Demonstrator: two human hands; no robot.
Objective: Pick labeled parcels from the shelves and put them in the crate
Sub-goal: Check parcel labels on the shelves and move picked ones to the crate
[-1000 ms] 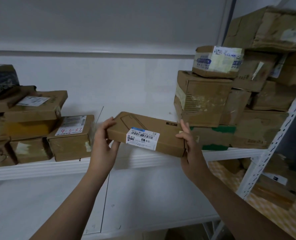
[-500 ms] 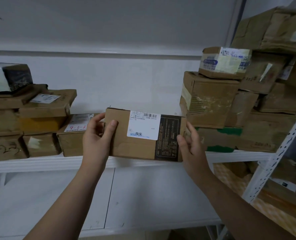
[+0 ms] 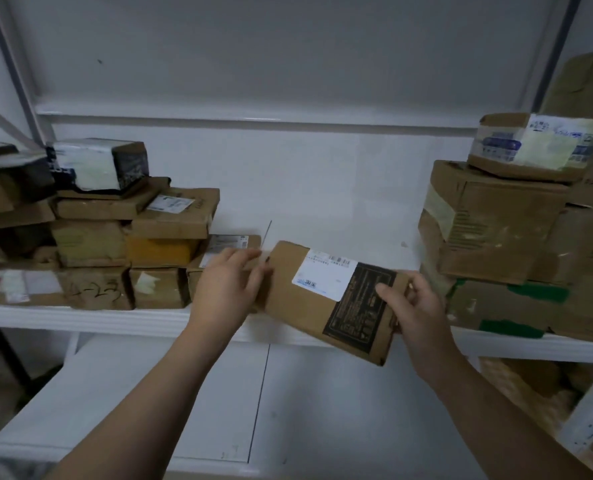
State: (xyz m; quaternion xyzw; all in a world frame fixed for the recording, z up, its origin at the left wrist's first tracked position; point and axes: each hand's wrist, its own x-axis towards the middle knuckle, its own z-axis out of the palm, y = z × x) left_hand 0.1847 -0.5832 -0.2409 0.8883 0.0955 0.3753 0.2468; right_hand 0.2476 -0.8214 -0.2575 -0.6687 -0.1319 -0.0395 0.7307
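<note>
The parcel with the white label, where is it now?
Head view, just right of centre: the parcel is held tilted between the left hand and right hand, before the shelf edge, with the left box stack and right box stack flanking it.

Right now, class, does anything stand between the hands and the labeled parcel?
Nothing visible: the left hand and right hand both grip the parcel directly, at its ends. The crate is out of view, so that path cannot be judged.

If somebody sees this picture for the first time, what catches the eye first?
The brown parcel with a white label, tilted in the centre, held at its ends by the left hand and right hand. A left stack and a right stack of boxes flank it on the white shelf.
</note>
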